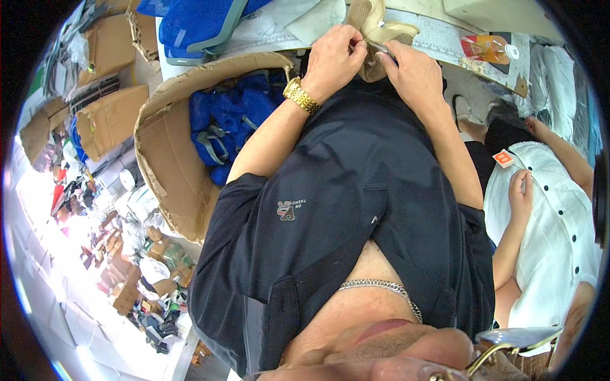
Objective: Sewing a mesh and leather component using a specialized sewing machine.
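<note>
A beige mesh fabric piece (372,71) with cream edging lies over the front edge of the work table, its lower part hanging down. My left hand (337,58), a gold watch on its wrist, pinches the piece from the left with curled fingers. From the other side my right hand (412,71) is closed at the same piece. Between its thumb and forefinger shows a thin silver and dark object, perhaps a small tool, too small to name surely. The fingertips of both hands nearly meet on the mesh.
On the white table (270,39) lie blue mesh pieces (197,25) at left and a bottle of orange drink (488,49) at right. A large cardboard box (168,136) with blue strapped items (235,111) stands by my left arm. Close at right sits a person in white (543,222).
</note>
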Demonstrator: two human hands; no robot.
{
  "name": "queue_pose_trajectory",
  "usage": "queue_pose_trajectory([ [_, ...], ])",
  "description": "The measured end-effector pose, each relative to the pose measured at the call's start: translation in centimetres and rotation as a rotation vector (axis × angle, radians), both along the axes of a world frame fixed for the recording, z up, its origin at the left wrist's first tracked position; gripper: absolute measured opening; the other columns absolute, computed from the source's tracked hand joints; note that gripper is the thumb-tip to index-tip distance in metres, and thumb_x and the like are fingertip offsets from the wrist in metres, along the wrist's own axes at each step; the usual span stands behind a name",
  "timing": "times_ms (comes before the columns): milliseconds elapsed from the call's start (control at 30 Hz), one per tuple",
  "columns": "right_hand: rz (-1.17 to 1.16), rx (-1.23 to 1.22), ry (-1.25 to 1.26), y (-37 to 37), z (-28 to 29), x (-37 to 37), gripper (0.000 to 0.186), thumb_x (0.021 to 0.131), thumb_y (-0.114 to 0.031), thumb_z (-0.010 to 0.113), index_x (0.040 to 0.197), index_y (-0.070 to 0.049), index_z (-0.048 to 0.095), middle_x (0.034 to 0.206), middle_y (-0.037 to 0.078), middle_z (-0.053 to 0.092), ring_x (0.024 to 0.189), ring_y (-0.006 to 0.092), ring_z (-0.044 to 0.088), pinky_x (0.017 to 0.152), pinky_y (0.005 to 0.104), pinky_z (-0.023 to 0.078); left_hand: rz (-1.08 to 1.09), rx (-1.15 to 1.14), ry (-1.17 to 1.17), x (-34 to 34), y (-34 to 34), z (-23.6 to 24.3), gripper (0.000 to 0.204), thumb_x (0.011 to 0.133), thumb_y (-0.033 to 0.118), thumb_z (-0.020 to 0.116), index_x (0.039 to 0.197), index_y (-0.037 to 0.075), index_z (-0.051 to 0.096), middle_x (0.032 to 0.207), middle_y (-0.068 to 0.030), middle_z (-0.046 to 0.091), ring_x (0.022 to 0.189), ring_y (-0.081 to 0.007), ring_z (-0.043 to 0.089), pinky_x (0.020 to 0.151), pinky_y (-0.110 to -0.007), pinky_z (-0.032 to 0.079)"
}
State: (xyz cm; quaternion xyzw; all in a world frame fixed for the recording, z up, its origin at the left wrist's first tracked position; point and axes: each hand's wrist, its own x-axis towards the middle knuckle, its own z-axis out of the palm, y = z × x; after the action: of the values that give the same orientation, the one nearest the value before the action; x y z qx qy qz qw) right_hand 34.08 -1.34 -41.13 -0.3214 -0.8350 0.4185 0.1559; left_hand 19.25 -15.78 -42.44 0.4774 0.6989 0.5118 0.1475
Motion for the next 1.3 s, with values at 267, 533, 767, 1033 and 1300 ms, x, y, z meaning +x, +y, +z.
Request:
queue_pose_trajectory([
  [267,-0.025,0.159,-0.020,-2.0,0.9,0.4,0.040,0.090,-0.036,0.059,0.112,-0.003,0.055,0.087,0.019,0.066,0.083,0.0362,0.065,0.072,0.0442,0.049,0.053,-0.225,0.186,0.8,1.0,-1.6,0.015,0.083,0.017,0.066,0.085,0.003,0.064,0.078,-0.0124,0.066,0.068,-0.0261,0.065,0.063,-0.035,0.052],
  [533,0.127,0.312,-0.261,-3.2,2.0,0.7,0.034,0.090,-0.035,0.056,0.105,-0.004,0.059,0.082,0.018,0.067,0.075,0.0359,0.065,0.066,0.0444,0.052,0.046,-0.182,0.257,0.9,1.3,-0.8,0.012,0.082,0.014,0.065,0.086,0.003,0.063,0.077,-0.0126,0.063,0.068,-0.0271,0.063,0.063,-0.036,0.050],
  [767,0.127,0.426,-0.263,-3.0,2.2,0.4,0.028,0.089,-0.030,0.058,0.101,-0.005,0.061,0.084,0.015,0.067,0.074,0.0330,0.065,0.065,0.0418,0.053,0.021,-0.148,0.224,0.7,1.4,-0.5,0.012,0.081,0.014,0.064,0.084,0.003,0.061,0.079,-0.0117,0.060,0.066,-0.0264,0.059,0.062,-0.035,0.048],
  [1033,0.185,0.441,-0.215,-3.1,2.8,0.1,0.021,0.088,-0.026,0.058,0.092,-0.005,0.060,0.079,0.013,0.065,0.072,0.0330,0.064,0.063,0.0429,0.052,0.034,-0.163,0.211,0.7,0.8,0.1,0.012,0.082,0.015,0.064,0.085,0.004,0.061,0.078,-0.0114,0.061,0.066,-0.0253,0.059,0.062,-0.035,0.048],
  [1300,0.186,0.461,-0.231,-3.6,2.5,-0.1,0.022,0.089,-0.027,0.057,0.090,-0.006,0.060,0.078,0.013,0.064,0.072,0.0327,0.064,0.063,0.0436,0.052,0.024,-0.166,0.197,0.7,0.4,0.2,0.012,0.082,0.015,0.064,0.085,0.004,0.061,0.078,-0.0107,0.061,0.066,-0.0249,0.059,0.061,-0.035,0.048],
])
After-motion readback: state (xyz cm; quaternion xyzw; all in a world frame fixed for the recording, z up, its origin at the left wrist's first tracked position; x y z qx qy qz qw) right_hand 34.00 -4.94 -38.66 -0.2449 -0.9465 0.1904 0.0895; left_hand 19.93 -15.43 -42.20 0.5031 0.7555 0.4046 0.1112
